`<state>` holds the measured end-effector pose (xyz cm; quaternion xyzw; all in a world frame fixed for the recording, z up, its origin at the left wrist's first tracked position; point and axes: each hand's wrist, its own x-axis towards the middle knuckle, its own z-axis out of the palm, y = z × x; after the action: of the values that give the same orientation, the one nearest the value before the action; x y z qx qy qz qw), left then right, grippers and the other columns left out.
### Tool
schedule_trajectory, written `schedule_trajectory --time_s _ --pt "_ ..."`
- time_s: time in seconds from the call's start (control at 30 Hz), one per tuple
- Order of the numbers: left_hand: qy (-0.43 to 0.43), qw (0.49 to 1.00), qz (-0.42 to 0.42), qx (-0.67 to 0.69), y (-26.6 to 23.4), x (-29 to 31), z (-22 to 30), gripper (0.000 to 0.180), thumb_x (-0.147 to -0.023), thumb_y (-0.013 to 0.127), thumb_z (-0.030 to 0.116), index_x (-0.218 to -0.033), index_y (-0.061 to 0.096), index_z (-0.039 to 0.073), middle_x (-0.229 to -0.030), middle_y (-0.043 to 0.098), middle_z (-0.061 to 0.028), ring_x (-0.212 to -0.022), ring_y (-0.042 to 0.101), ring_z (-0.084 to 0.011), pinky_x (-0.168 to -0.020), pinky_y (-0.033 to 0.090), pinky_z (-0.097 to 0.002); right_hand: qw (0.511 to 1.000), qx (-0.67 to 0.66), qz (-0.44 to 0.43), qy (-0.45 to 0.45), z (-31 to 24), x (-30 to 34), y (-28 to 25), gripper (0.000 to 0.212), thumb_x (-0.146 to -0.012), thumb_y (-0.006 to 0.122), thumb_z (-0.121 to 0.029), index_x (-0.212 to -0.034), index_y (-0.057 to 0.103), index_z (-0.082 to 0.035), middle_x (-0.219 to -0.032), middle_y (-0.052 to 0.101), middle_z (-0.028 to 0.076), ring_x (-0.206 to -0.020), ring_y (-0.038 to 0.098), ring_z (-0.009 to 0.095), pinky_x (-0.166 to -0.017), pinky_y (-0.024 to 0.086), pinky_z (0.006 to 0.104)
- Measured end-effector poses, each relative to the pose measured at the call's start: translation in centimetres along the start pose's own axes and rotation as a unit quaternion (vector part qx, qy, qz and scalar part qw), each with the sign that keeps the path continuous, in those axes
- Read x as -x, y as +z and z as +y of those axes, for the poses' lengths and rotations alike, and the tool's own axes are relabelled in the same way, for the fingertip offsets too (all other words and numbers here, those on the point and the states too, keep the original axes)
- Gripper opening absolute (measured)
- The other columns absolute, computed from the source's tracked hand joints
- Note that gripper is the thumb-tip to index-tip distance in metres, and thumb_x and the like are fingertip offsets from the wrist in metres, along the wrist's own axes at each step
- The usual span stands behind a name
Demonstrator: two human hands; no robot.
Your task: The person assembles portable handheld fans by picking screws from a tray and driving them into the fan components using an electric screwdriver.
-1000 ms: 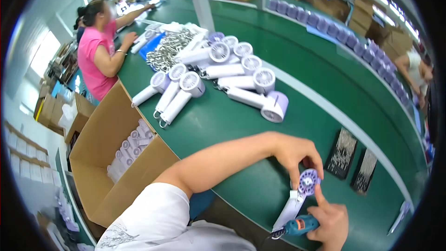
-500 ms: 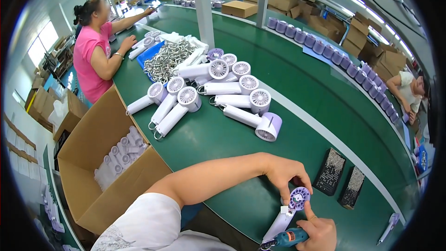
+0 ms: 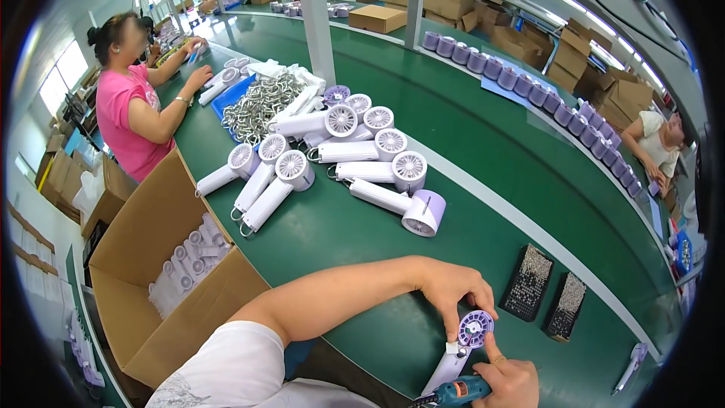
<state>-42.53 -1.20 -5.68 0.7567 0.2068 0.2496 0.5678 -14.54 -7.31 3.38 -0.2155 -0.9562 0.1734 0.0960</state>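
Observation:
A white and purple handheld fan (image 3: 447, 369) stands tilted near the table's front edge, its round purple head uppermost. My left hand (image 3: 451, 285) reaches over from the left and is closed on the fan's head, thumb and fingers at its rim. Below and to the right, my right hand (image 3: 512, 382) is wrapped round a teal electric screwdriver (image 3: 462, 391), whose cord runs off to the left. The right forefinger stretches up to the side of the fan's head. The screwdriver's tip cannot be made out.
Several handheld fans (image 3: 366, 149) lie beyond my left arm, by a blue tray (image 3: 223, 103) of metal rings. A cardboard box (image 3: 177, 332) of white parts stands left. Two black screw trays (image 3: 527, 279) are on the right. A person in pink (image 3: 124, 117) works at far left; a co-worker (image 3: 655, 147) sits far right.
My view has shifted slightly, so everything sits a little differently. Both hands keep their hold on the fan and screwdriver. The person in pink has drawn the outstretched arm back.

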Motion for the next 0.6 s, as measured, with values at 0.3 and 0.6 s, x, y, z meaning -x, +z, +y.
schedule_trajectory --time_s 0.3,0.6 --pt "-0.002 1.000 0.007 0.019 0.26 -0.17 0.29 0.083 -0.058 0.098 0.020 -0.134 0.067 0.012 -0.126 0.068 -0.0087 -0.118 0.058 -0.0253 -0.100 0.047 -0.0358 1.000 0.003 0.007 0.001 -0.07 0.08 0.06 0.034 -0.056 0.072 -0.005 -0.090 0.070 -0.004 -0.133 0.064 0.024 -0.069 0.069 0.033 -0.063 0.057 0.0381" --pt "-0.023 0.999 0.008 0.020 0.01 -0.10 0.90 0.078 -0.057 0.098 0.019 -0.129 0.069 0.010 -0.121 0.071 -0.0087 -0.112 0.063 -0.0240 -0.096 0.050 -0.0354 1.000 -0.002 -0.013 -0.005 -0.08 -0.39 -0.16 0.036 -0.056 0.072 -0.006 -0.092 0.069 -0.004 -0.135 0.062 0.026 -0.070 0.069 0.034 -0.064 0.057 0.0396"
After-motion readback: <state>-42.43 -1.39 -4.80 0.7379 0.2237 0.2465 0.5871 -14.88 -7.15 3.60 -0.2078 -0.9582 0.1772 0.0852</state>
